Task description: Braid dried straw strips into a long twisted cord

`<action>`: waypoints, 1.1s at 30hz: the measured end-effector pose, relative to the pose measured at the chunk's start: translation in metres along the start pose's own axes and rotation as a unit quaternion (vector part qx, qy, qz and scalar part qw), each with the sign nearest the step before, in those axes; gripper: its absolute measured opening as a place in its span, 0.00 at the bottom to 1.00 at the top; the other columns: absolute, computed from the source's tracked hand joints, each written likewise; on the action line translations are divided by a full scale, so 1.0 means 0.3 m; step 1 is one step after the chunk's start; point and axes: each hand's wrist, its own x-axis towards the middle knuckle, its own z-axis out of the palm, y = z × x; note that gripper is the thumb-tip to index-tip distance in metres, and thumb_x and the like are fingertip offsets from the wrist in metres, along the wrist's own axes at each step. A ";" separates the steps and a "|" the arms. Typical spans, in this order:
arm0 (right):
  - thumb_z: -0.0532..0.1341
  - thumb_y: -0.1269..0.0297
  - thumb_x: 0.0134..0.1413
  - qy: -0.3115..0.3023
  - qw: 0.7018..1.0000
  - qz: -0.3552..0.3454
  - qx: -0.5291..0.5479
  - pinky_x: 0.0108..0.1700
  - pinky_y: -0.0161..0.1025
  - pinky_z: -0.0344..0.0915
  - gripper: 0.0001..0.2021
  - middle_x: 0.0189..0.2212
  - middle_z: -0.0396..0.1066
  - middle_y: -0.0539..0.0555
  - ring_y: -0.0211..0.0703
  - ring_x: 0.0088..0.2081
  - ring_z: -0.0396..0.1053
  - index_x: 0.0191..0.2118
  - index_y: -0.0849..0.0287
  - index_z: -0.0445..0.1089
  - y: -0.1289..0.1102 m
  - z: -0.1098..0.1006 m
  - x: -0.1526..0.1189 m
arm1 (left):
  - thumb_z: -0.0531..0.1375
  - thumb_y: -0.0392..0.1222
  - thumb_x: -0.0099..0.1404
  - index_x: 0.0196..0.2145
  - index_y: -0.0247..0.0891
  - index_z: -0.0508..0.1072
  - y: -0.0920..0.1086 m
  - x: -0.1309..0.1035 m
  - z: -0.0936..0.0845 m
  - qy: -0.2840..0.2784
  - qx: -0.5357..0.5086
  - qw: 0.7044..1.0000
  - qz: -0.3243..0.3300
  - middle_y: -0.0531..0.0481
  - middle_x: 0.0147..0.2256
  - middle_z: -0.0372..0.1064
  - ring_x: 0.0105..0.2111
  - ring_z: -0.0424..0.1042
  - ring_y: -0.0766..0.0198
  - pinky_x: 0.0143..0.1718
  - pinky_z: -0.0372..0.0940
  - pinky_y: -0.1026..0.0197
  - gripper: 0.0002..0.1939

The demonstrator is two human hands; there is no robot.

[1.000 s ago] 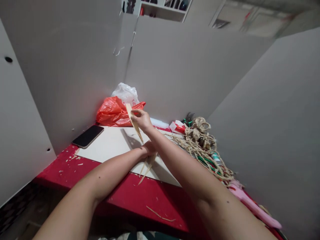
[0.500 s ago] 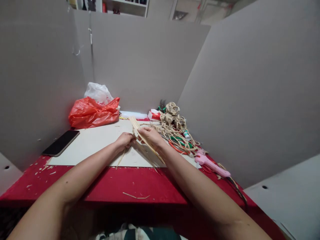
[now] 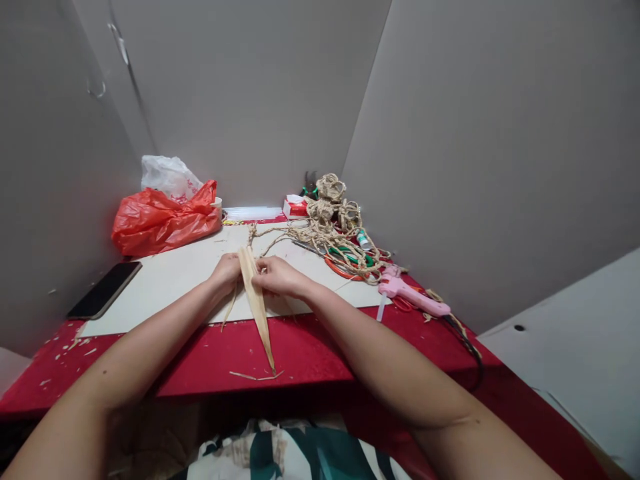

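Observation:
A pale, dried corn husk (image 3: 256,300) hangs between my hands, its broad end up and its narrow tip pointing down towards me past the board's front edge. My right hand (image 3: 276,275) pinches the husk's right side near the top. On the other side my left hand (image 3: 227,270) is closed at the working end of a braided straw-coloured rope (image 3: 251,233); its fingertips are partly hidden behind the husk. A thin loose strand (image 3: 230,310) dangles below the left hand. More of the rope trails right into a tangled pile (image 3: 325,233).
A white board (image 3: 170,287) lies on the red table cloth (image 3: 200,360). At left are a phone (image 3: 105,290) and a red plastic bag (image 3: 165,223). To the right sit orange-handled scissors (image 3: 345,269), a pink glue gun (image 3: 413,293) and a small bottle (image 3: 364,240). Grey panels surround the table.
The husk has swung from slanting along my right forearm to hanging broad side towards me between both hands. My right hand has turned and now pinches its edge. The camera view has tilted downward.

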 end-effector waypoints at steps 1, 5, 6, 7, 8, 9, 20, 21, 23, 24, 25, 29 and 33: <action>0.56 0.73 0.37 0.021 0.999 0.000 -0.034 0.18 0.29 0.51 0.02 0.14 0.63 0.47 0.33 0.16 0.60 0.23 0.61 0.64 0.011 0.003 0.004 | 0.58 0.37 0.47 0.22 0.30 0.71 0.005 0.000 0.001 0.007 0.001 1.000 -0.004 0.45 0.19 0.70 0.17 0.68 0.64 0.19 0.61 0.64 0.06; 0.57 0.74 0.37 0.066 0.995 0.000 -0.078 0.20 0.31 0.52 0.03 0.12 0.62 0.49 0.37 0.18 0.61 0.19 0.59 0.64 0.048 0.027 0.023 | 0.57 0.38 0.52 0.22 0.33 0.67 0.021 0.001 0.004 0.061 -0.001 0.998 -0.002 0.48 0.18 0.68 0.16 0.66 0.67 0.18 0.59 0.66 0.06; 0.57 0.74 0.36 0.062 0.995 -0.002 -0.080 0.20 0.32 0.52 0.04 0.11 0.61 0.48 0.38 0.18 0.61 0.19 0.59 0.63 0.052 0.036 0.024 | 0.56 0.39 0.53 0.22 0.34 0.66 0.020 0.001 0.005 0.076 -0.002 0.997 0.006 0.49 0.18 0.67 0.16 0.66 0.67 0.19 0.60 0.66 0.06; 0.58 0.74 0.36 0.057 0.995 -0.008 -0.082 0.21 0.32 0.52 0.04 0.11 0.61 0.48 0.38 0.18 0.61 0.19 0.59 0.63 0.053 0.045 0.022 | 0.56 0.40 0.55 0.23 0.34 0.65 0.018 0.001 0.005 0.089 -0.003 0.996 0.017 0.51 0.17 0.66 0.16 0.65 0.67 0.19 0.60 0.66 0.07; 0.58 0.74 0.36 0.055 0.995 -0.015 -0.086 0.21 0.33 0.52 0.05 0.11 0.61 0.48 0.38 0.18 0.62 0.18 0.58 0.62 0.052 0.055 0.019 | 0.56 0.40 0.56 0.24 0.35 0.65 0.015 0.002 0.006 0.099 0.000 0.995 0.028 0.52 0.17 0.66 0.16 0.65 0.68 0.20 0.60 0.65 0.07; 0.58 0.73 0.36 0.056 0.994 -0.020 -0.091 0.21 0.33 0.52 0.05 0.11 0.61 0.48 0.39 0.18 0.62 0.18 0.58 0.62 0.051 0.066 0.015 | 0.55 0.41 0.57 0.24 0.35 0.65 0.010 0.003 0.005 0.111 0.013 0.993 0.043 0.52 0.17 0.65 0.16 0.64 0.68 0.20 0.60 0.65 0.08; 0.57 0.69 0.44 0.125 0.989 -0.049 -0.058 0.22 0.36 0.53 0.12 0.14 0.64 0.53 0.38 0.19 0.60 0.14 0.56 0.58 0.038 0.098 0.022 | 0.52 0.34 0.61 0.20 0.37 0.64 -0.002 0.015 0.009 0.163 0.184 0.961 0.126 0.51 0.20 0.60 0.23 0.59 0.67 0.28 0.57 0.63 0.13; 0.57 0.70 0.43 0.124 0.990 -0.044 -0.046 0.22 0.36 0.54 0.12 0.15 0.64 0.53 0.38 0.19 0.60 0.14 0.56 0.59 0.037 0.099 0.017 | 0.52 0.33 0.61 0.19 0.37 0.63 -0.002 0.006 0.013 0.168 0.193 0.958 0.126 0.52 0.20 0.60 0.24 0.59 0.67 0.29 0.57 0.63 0.13; 0.56 0.69 0.43 0.125 0.991 -0.043 -0.031 0.21 0.35 0.53 0.10 0.14 0.63 0.52 0.38 0.19 0.59 0.15 0.57 0.62 0.041 0.101 0.005 | 0.52 0.32 0.61 0.18 0.37 0.62 -0.006 -0.010 0.021 0.177 0.205 0.955 0.124 0.52 0.20 0.61 0.25 0.60 0.67 0.30 0.57 0.63 0.14; 0.56 0.68 0.44 0.113 0.992 -0.052 -0.020 0.21 0.34 0.54 0.09 0.16 0.65 0.52 0.38 0.19 0.60 0.17 0.58 0.65 0.045 0.102 0.001 | 0.52 0.32 0.62 0.18 0.38 0.62 -0.010 -0.014 0.022 0.179 0.208 0.954 0.124 0.52 0.21 0.61 0.25 0.60 0.67 0.31 0.57 0.63 0.14; 0.57 0.65 0.44 0.102 0.993 -0.053 0.008 0.20 0.34 0.54 0.08 0.15 0.65 0.51 0.37 0.18 0.60 0.18 0.59 0.66 0.049 0.102 0.000 | 0.52 0.33 0.62 0.18 0.38 0.61 -0.013 -0.016 0.021 0.181 0.210 0.953 0.124 0.52 0.21 0.61 0.25 0.60 0.68 0.30 0.57 0.63 0.15; 0.59 0.62 0.43 0.045 0.996 0.015 0.072 0.16 0.33 0.53 0.09 0.13 0.65 0.52 0.36 0.14 0.59 0.19 0.59 0.66 0.051 0.101 0.001 | 0.51 0.35 0.64 0.19 0.38 0.61 -0.016 -0.025 0.015 0.172 0.203 0.957 0.117 0.51 0.20 0.61 0.24 0.60 0.68 0.29 0.56 0.62 0.15; 0.58 0.65 0.42 0.079 0.990 0.045 0.112 0.15 0.29 0.53 0.07 0.11 0.64 0.51 0.33 0.13 0.58 0.19 0.61 0.64 0.028 0.091 -0.005 | 0.51 0.34 0.63 0.20 0.37 0.62 -0.010 -0.037 0.016 0.147 0.187 0.963 0.125 0.51 0.20 0.61 0.24 0.60 0.67 0.30 0.56 0.63 0.14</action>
